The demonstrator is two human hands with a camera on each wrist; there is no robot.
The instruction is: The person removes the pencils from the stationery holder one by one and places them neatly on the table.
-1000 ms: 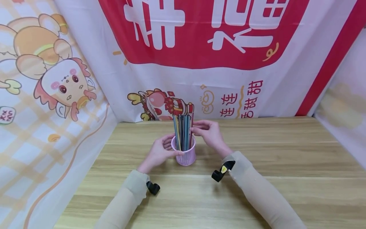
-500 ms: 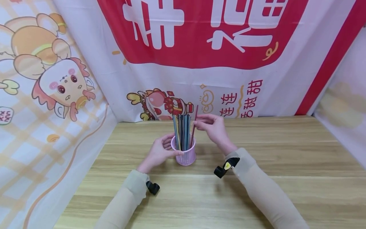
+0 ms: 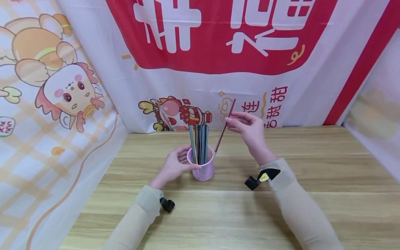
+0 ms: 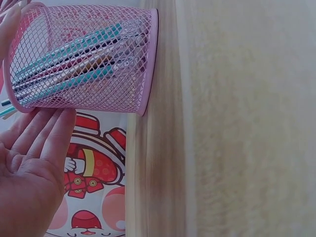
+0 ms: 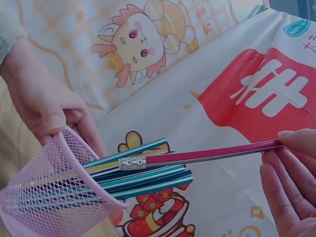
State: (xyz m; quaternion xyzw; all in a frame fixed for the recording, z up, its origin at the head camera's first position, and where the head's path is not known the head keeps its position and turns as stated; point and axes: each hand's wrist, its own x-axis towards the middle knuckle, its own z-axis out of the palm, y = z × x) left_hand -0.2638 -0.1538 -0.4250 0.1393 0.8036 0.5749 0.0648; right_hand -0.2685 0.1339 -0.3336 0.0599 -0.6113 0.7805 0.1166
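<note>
A pink mesh pencil cup [image 3: 207, 173] stands on the table, holding a bunch of pencils [image 3: 200, 144] in teal, black and yellow. My left hand [image 3: 173, 165] holds the cup near its rim, thumb in front and fingers behind. In the left wrist view those fingers [image 4: 55, 131] lie along the mesh side. Up and right of the cup, my right hand [image 3: 250, 130] pinches a red pencil [image 3: 224, 130] between thumb and fingers. The pencil slants down to the left; its silver ferrule [image 5: 132, 163] overlaps the cup's opening in the right wrist view.
The wood-grain table [image 3: 218, 215] runs back to a white and red printed cloth [image 3: 206, 62]. Another cloth with cartoon prints [image 3: 34, 194] hangs along the left side. A black wrist camera [image 3: 252, 183] hangs below the right wrist, and another [image 3: 167, 205] below the left.
My right hand has moved up and to the right, drawing the red pencil out from among the others and tilting it. The left hand and the cup have stayed in place.
</note>
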